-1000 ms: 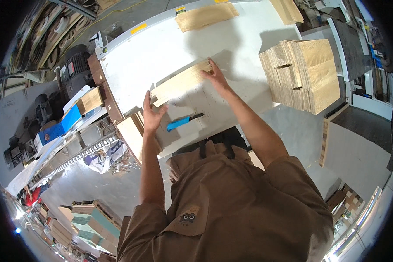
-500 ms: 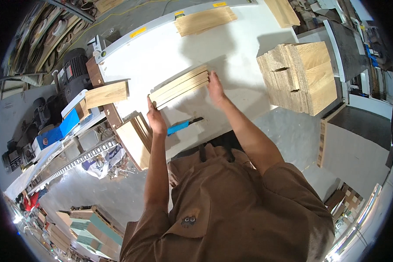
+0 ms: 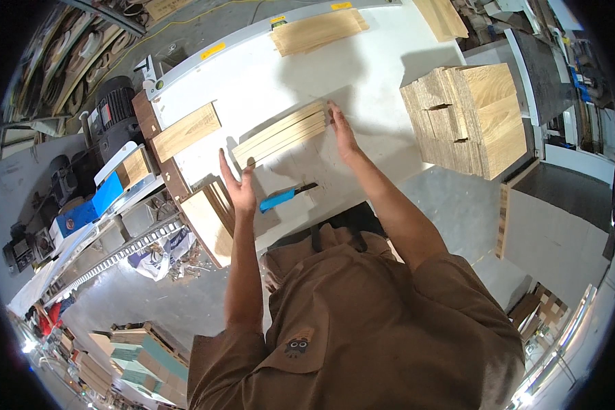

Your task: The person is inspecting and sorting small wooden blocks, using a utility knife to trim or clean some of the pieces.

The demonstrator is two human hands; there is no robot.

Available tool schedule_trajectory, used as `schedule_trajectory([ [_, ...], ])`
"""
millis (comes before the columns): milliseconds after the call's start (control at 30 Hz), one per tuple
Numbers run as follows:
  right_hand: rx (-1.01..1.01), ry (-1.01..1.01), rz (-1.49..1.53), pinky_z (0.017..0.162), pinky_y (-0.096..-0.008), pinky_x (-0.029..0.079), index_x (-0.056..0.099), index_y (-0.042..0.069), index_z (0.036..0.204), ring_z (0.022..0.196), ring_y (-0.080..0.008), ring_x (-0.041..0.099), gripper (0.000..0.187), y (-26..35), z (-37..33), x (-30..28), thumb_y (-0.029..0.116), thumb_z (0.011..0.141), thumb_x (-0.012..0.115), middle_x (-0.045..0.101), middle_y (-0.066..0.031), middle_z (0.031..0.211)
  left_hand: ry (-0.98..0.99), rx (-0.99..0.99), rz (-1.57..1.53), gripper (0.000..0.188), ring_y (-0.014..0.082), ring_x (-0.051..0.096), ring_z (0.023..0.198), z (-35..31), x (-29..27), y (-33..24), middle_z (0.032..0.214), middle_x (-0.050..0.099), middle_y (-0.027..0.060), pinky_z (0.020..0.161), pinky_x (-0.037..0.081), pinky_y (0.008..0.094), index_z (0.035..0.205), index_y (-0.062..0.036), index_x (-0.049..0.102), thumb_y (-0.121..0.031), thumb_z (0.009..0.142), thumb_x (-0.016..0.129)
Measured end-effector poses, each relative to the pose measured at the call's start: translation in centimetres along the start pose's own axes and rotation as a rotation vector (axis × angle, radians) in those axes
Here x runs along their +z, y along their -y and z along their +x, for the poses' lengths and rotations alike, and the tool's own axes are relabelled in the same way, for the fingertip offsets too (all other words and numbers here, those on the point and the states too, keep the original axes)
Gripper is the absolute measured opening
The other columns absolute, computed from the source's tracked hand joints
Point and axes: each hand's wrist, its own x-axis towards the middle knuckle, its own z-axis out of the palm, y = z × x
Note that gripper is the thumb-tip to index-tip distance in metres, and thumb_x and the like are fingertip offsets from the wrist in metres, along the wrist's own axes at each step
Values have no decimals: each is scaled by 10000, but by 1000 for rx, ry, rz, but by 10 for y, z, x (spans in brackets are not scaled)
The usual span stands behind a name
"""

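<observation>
Pale wood strips: I have these strips lying together on the white desk, between my 2 grips, slanting from the left grip up toward the right grip; I can't settle their count.
Left grip: my left grip is released, fingers spread and thumb apart, at the strips' near left end; I can't tell whether the thumb brushes the corner.
Right grip: my right grip is released too, hand upright with its palm side toward the strips, just beside their far right end; contact is too fine for me to judge.
Step in hand: I read this as evening up the strip ends, the 2 hands serving as end stops.
Next move: I judge it calls for flat palms and equal pressure from the 2 ends, so the strips come flush without skewing.
Blue-handled knife: the knife lies to the right of the left grip, on the near side of the strips; I'd keep my wrist off its dark end.
Loose board: the board lies beyond and left of the left grip.
Tall board stack: this stack stands well right of the right grip.
Far boards: these boards lie flat beyond my 2 grips.
</observation>
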Motion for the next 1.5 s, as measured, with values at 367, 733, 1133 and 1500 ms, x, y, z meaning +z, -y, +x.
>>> schedule_trajectory([
  [367, -749, 341, -1285, 1334, -541, 262, 390, 107, 1665, 1582, -409, 343, 1151, 70, -23, 62, 516, 741, 941, 441, -208, 1647, 348, 218, 1006, 973, 405, 544, 1397, 54, -1, -59, 1470, 597, 205, 1170, 451, 530, 1543, -48, 489, -281, 727, 965],
  [733, -745, 349, -1496, 1315, -464, 309, 621, 139, 1472, 1392, -280, 534, 764, 17, -1, 83, 238, 770, 905, 629, -85, 1373, 403, 85, 1144, 1009, 393, 539, 1395, 130, -104, -71, 1504, 600, 187, 1268, 331, 529, 1547, -54, 527, -475, 743, 967],
  [1133, -835, 297, -1412, 1245, -479, 393, 694, 131, 1343, 1299, -287, 581, 540, 13, 0, 87, 181, 822, 825, 663, -67, 1276, 664, -113, 1384, 1182, 382, 554, 1442, 258, -270, -23, 1542, 591, 201, 1239, 422, 480, 1599, -71, 453, -388, 604, 1005],
  [1500, -939, 212, -1334, 1248, -456, 389, 708, 112, 1264, 1278, -266, 591, 475, 5, 4, 89, 49, 795, 747, 680, -56, 1232, 719, 40, 1443, 1231, 393, 492, 1483, 248, -135, -1, 1614, 484, 155, 1234, 456, 487, 1676, -169, 281, -311, 685, 997],
])
